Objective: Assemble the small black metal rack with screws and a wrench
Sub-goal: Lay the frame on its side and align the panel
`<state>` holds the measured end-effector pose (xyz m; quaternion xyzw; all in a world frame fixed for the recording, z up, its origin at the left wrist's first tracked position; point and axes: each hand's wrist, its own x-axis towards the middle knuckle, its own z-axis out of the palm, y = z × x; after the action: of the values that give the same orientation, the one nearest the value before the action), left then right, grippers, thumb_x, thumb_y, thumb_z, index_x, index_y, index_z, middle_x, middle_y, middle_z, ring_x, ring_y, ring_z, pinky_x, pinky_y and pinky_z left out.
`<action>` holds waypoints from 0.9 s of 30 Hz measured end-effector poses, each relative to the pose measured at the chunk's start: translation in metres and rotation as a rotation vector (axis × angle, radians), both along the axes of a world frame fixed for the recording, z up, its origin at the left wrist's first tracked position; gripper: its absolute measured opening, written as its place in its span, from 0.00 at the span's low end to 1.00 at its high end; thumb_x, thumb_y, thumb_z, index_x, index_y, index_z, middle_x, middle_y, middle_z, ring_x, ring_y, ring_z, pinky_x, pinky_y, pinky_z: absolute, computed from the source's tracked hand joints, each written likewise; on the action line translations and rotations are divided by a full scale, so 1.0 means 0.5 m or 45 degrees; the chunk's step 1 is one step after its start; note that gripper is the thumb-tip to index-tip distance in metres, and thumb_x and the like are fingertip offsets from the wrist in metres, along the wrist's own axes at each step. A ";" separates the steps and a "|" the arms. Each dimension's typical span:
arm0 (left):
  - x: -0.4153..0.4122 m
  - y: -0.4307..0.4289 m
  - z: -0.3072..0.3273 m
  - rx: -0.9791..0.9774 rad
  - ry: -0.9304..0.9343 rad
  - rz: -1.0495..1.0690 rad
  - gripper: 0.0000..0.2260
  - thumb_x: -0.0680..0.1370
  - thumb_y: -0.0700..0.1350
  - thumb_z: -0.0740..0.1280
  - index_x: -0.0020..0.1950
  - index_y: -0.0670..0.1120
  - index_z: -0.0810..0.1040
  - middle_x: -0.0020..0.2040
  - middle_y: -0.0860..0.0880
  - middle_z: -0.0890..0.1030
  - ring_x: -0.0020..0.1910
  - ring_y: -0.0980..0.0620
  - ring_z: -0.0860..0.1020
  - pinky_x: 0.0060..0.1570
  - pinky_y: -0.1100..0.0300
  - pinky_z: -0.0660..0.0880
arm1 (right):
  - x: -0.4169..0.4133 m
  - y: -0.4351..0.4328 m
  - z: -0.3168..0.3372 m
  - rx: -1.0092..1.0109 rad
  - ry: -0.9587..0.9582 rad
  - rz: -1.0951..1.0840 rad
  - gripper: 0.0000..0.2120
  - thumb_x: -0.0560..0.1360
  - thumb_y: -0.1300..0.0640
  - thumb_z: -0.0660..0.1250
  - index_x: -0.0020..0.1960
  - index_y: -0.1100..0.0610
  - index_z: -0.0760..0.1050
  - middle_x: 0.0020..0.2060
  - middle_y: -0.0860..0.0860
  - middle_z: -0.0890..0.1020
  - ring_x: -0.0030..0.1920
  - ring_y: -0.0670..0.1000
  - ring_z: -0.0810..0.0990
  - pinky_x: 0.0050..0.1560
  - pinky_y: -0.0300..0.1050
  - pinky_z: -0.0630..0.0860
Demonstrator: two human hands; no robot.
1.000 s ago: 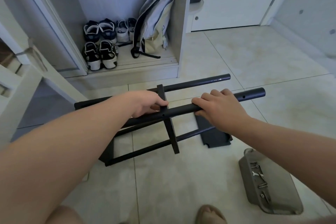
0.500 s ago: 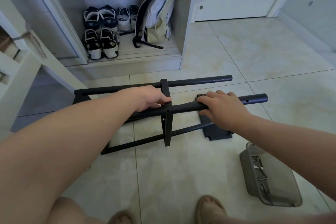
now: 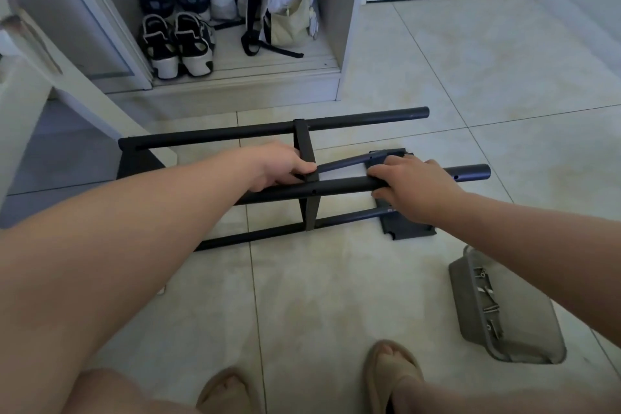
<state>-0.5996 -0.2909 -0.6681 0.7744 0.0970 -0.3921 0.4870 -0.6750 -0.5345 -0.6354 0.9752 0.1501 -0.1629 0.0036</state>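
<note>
- Rack (image 3: 311,212) lies half-built on the tiled floor (image 3: 336,296), between the person's sandalled feet (image 3: 391,370) and the open cupboard (image 3: 235,84).
- The left hand (image 3: 279,166) grips the near tube (image 3: 339,185) just left of the cross brace (image 3: 303,141), fingers curled round it. The right hand (image 3: 416,188) clasps the same tube further right, fingers over the top and thumb beneath.
- The right ends of the near tube and the far tube (image 3: 369,118) stand free, with bare holes. With that side unfastened, an uneven push from the two hands would likely twist the frame out of square.
- The thin rod (image 3: 346,163) runs to the black end plate (image 3: 410,232), which lies flat on the floor. Whether it is fixed there I cannot tell; if it is loose, shifting the frame may pull it off the plate.
- The left fingers sit hard against the brace, so a sliding tube could nip them.
- The grey tray (image 3: 524,329) holding the screws (image 3: 487,306) lies near the right foot. A careless step could knock it and scatter them over the tiles. I cannot make out a wrench.
- Against the earlier frames, the rack sits squarer to the person: the brace, slanted a second ago, now runs almost straight away from them.
- The thin rod and the top of the end plate now show beyond the near tube, where the plate showed only below it before.
- Both hands keep their hold on the near tube, and the view tips further down, bringing both feet into sight.
</note>
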 end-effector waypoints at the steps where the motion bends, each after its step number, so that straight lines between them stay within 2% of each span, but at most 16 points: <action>1: 0.000 0.000 -0.006 -0.010 0.002 -0.004 0.11 0.79 0.44 0.71 0.59 0.44 0.80 0.56 0.49 0.85 0.55 0.50 0.83 0.63 0.56 0.72 | 0.002 -0.001 -0.006 -0.003 0.010 -0.004 0.15 0.84 0.47 0.60 0.69 0.47 0.71 0.54 0.47 0.73 0.55 0.52 0.71 0.58 0.54 0.70; 3: 0.000 -0.002 -0.016 -0.020 0.000 -0.010 0.11 0.79 0.44 0.71 0.59 0.43 0.80 0.58 0.47 0.84 0.56 0.49 0.83 0.59 0.57 0.73 | 0.004 -0.002 -0.018 -0.012 0.024 -0.007 0.14 0.84 0.47 0.60 0.68 0.47 0.71 0.51 0.46 0.72 0.51 0.50 0.67 0.54 0.52 0.69; 6: 0.002 -0.004 -0.022 -0.056 -0.002 -0.017 0.04 0.78 0.43 0.71 0.53 0.45 0.81 0.56 0.47 0.85 0.58 0.48 0.82 0.66 0.54 0.73 | 0.009 -0.004 -0.028 -0.011 -0.015 0.006 0.14 0.84 0.47 0.59 0.67 0.47 0.72 0.49 0.45 0.70 0.50 0.49 0.66 0.53 0.52 0.69; 10: 0.009 0.003 -0.018 -0.042 -0.013 -0.022 0.03 0.78 0.44 0.72 0.50 0.46 0.80 0.58 0.45 0.84 0.60 0.45 0.81 0.68 0.51 0.72 | 0.018 -0.004 -0.027 0.025 -0.009 0.007 0.13 0.84 0.47 0.60 0.66 0.48 0.73 0.49 0.46 0.71 0.50 0.50 0.66 0.52 0.51 0.68; 13: 0.009 0.023 -0.014 -0.001 -0.023 -0.012 0.04 0.78 0.44 0.72 0.47 0.46 0.79 0.58 0.45 0.84 0.57 0.46 0.82 0.69 0.51 0.71 | 0.022 0.010 -0.025 0.062 -0.006 0.024 0.12 0.84 0.47 0.60 0.65 0.48 0.73 0.49 0.46 0.72 0.50 0.50 0.65 0.50 0.50 0.66; 18: 0.010 0.072 -0.006 0.023 -0.001 -0.036 0.06 0.78 0.44 0.71 0.42 0.49 0.78 0.50 0.50 0.83 0.47 0.50 0.81 0.59 0.56 0.71 | 0.025 0.057 -0.026 0.134 -0.006 0.060 0.09 0.83 0.48 0.62 0.61 0.49 0.75 0.47 0.46 0.71 0.49 0.51 0.67 0.47 0.49 0.66; 25: 0.000 0.111 0.000 0.060 -0.010 -0.027 0.11 0.78 0.44 0.72 0.36 0.50 0.78 0.52 0.48 0.82 0.51 0.48 0.80 0.62 0.53 0.69 | 0.022 0.095 -0.035 0.177 0.014 0.066 0.09 0.83 0.48 0.62 0.60 0.50 0.75 0.47 0.47 0.72 0.50 0.52 0.69 0.45 0.48 0.66; 27: -0.001 0.113 0.001 0.041 -0.028 -0.007 0.10 0.78 0.44 0.72 0.37 0.51 0.79 0.50 0.49 0.83 0.51 0.48 0.81 0.61 0.53 0.70 | 0.025 0.097 -0.034 0.184 0.016 0.058 0.08 0.83 0.48 0.62 0.59 0.50 0.75 0.47 0.47 0.72 0.50 0.52 0.71 0.46 0.49 0.66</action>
<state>-0.6001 -0.2346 -0.6678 0.7865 0.0958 -0.3834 0.4746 -0.6626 -0.4859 -0.6526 0.9682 0.1837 -0.1574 -0.0639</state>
